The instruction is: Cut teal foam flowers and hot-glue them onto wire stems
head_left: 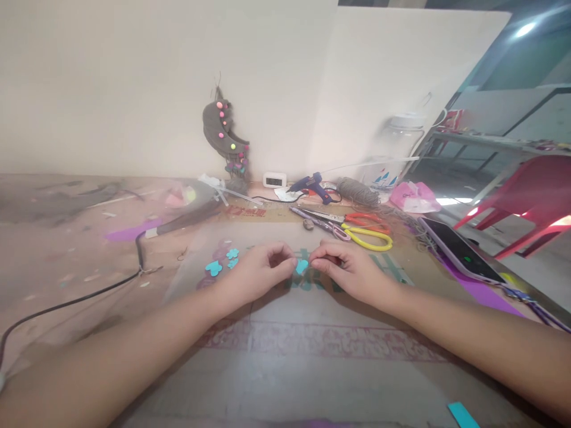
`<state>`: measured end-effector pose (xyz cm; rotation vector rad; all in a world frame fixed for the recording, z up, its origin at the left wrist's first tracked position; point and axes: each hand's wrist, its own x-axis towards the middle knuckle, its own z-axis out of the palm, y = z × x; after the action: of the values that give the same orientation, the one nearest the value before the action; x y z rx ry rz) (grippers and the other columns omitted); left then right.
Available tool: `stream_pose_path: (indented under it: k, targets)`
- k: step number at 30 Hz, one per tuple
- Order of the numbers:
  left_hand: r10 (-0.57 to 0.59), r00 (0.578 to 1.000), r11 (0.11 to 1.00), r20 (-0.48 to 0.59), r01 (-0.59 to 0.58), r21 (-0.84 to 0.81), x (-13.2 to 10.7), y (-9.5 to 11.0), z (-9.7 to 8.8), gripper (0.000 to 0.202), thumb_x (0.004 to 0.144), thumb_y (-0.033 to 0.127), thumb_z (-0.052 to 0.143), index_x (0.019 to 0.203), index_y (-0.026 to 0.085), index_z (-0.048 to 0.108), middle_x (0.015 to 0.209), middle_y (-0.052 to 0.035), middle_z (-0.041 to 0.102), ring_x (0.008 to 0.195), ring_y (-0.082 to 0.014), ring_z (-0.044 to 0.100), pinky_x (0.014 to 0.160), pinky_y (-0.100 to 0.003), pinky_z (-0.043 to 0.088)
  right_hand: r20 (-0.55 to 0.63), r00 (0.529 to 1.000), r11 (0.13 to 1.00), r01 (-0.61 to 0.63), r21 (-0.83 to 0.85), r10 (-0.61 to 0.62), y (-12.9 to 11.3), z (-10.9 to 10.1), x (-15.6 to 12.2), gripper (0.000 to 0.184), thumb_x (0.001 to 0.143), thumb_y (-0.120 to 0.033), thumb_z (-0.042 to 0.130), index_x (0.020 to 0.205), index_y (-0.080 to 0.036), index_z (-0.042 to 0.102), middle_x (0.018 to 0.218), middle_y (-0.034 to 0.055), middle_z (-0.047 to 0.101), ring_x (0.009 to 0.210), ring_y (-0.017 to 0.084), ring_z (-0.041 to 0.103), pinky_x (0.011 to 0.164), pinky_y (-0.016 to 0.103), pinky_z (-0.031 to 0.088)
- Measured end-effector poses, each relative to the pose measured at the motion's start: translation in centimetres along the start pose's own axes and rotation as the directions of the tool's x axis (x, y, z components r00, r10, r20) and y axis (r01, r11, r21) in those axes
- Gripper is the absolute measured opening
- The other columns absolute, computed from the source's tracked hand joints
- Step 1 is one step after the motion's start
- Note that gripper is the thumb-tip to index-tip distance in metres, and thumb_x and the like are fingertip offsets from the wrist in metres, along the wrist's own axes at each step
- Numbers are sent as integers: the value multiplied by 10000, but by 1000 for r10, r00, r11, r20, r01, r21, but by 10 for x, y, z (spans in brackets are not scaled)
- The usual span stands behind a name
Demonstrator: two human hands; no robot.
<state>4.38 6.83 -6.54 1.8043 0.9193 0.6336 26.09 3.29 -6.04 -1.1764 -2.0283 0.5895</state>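
A small turquoise cut-out piece (302,266) is held up between my two hands, over the board. My left hand (261,270) is closed in a pinch, thumb and forefinger at the piece's left edge. From the other side my right hand (350,267) is also pinched, with its fingertips at the right edge. Just left of my left hand lie a turquoise heart-like cut-out (213,268) and small turquoise flower cut-outs (232,254). Beneath my hands is a translucent-covered board (321,380) with printed lettering and a patterned band.
Behind my hands lie yellow-handled scissors (370,236), a blue glue gun (314,187), twine (357,191) and a small clock (274,179). A decorated grey crescent (223,134) rests against the wall. A phone (461,249) lies right, a black cable (66,300) left, a turquoise strip (463,414) in front.
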Motion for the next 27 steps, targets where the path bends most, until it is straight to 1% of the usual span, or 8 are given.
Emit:
stream_pose_path:
  k: [2,8,12,16,19,21,23,27]
  targets:
    - [4,1000,1000,-2,-4,9,0,0,0,140,876,293,544,779,198,574,653,37,595,623,-124,550,601,-244,426,9,1000,1000,4,10,-4,1,0,0,206,920,-265,567,824,-169,722,700,6,598,643,130,535,600,237,396]
    - [24,1000,998,-2,-23,51,-1,0,0,149,871,304,557,778,192,588,686,26,610,655,-129,556,622,-244,430,37,999,999,-33,40,32,2,0,3,225,912,-288,586,835,-171,761,691,2,570,628,122,522,585,236,380]
    - [15,1000,1000,5,-15,12,0,0,1,159,879,317,557,786,192,589,693,27,603,648,-127,548,623,-242,429,54,995,995,-82,54,79,0,0,4,223,888,-307,602,799,-166,749,674,-3,555,612,116,499,575,239,370]
    - [14,999,1000,29,-13,-20,0,0,0,267,914,424,548,807,186,606,712,16,601,653,-130,535,633,-253,426,70,984,981,-171,92,165,-1,1,4,238,870,-346,600,772,-160,712,684,0,555,614,119,488,571,246,380]
    - [41,999,999,24,-42,15,-1,1,-1,389,936,522,506,782,181,612,717,0,605,670,-141,542,647,-266,424,65,976,971,-212,114,206,-1,1,5,242,860,-366,597,762,-163,685,671,-3,546,590,116,459,552,248,375]
    - [53,998,997,18,-54,46,-1,1,-1,433,943,553,483,759,181,609,713,-6,606,671,-148,547,645,-269,423,57,976,970,-215,113,209,-2,1,5,235,853,-365,597,757,-166,677,671,-1,555,588,117,460,549,247,378]
    - [53,998,997,17,-54,57,-1,1,-1,433,942,547,485,745,181,607,708,-5,602,666,-148,547,641,-266,422,54,976,971,-214,109,210,-3,1,6,227,850,-358,596,752,-167,673,662,-3,553,578,115,456,538,244,375]
    - [38,999,997,14,-39,61,0,2,-1,334,923,468,540,771,188,640,711,10,618,653,-139,545,637,-251,422,58,978,973,-207,107,201,-4,1,5,227,856,-357,597,761,-167,678,661,-5,544,573,111,451,528,240,367]
